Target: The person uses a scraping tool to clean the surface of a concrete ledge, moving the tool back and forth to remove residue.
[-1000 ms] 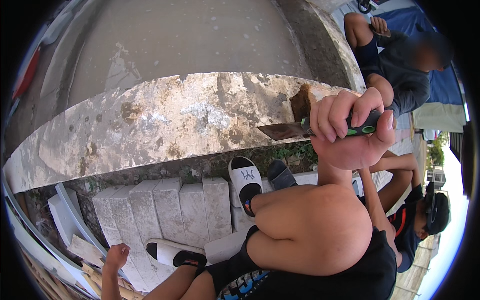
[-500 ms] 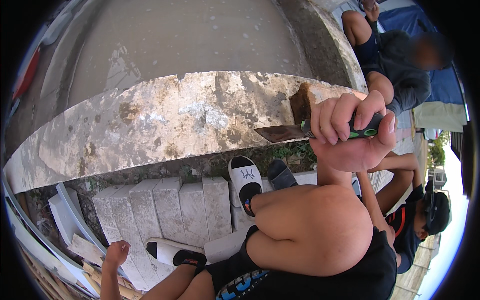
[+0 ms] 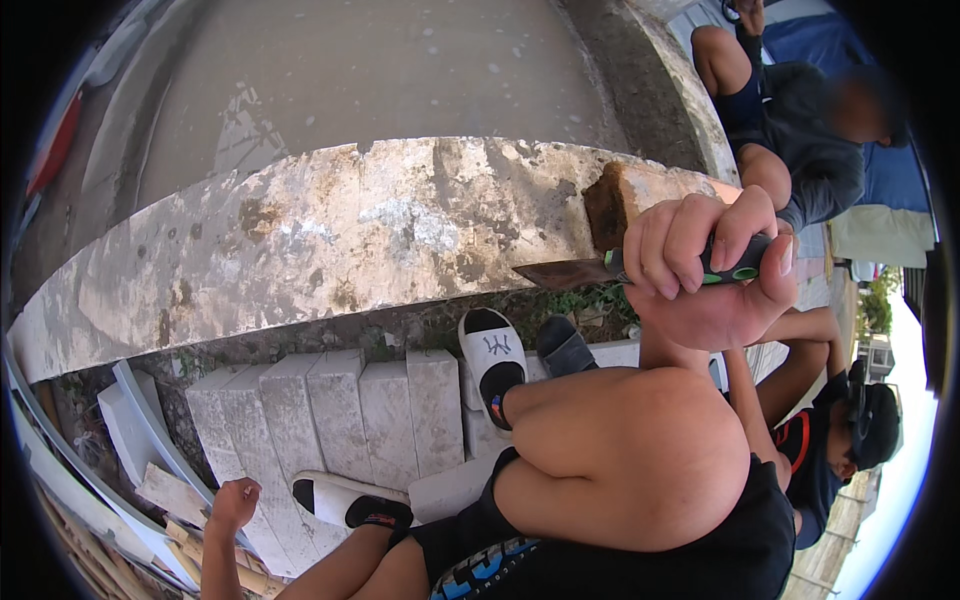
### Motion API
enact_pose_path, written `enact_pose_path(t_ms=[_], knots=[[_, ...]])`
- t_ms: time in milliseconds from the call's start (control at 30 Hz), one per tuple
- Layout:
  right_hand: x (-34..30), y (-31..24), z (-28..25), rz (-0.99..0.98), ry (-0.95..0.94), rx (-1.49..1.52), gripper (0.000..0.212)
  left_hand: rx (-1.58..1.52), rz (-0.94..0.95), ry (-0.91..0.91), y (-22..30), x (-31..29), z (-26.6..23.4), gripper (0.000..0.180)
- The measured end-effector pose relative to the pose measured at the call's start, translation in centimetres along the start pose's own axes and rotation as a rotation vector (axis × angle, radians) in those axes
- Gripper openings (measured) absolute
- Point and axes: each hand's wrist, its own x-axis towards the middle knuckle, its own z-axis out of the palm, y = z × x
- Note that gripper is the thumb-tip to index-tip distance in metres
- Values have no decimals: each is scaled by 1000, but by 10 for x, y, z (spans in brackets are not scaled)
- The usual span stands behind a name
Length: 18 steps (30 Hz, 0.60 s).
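Beside the wall [image 3: 330, 240], right fingers [image 3: 662, 245] clench a knife [image 3: 590, 271] by the handle [image 3: 747, 266], blade [image 3: 555, 273] jutting leftward; left fingers [image 3: 243, 491] curl, grip unclear.

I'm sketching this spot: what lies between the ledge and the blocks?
Head view: a strip of dark soil with green weeds, partly hidden by a white sandal.

A stained wall [image 3: 330, 245] is seen mid-frame, pale blocks [image 3: 388, 420] are laid below, and bright sky [image 3: 908, 470] is shown lower right.
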Motion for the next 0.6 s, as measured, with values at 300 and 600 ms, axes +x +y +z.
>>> enact_pose_path(t_ms=[300,600], knots=[[-9,13,-17,-35,-29,40,41,-34,-16,-8,-5,-1,2,16],[-2,-1,-13,29,-104,-75,43,-18,4,2,-1,1,0,15]])
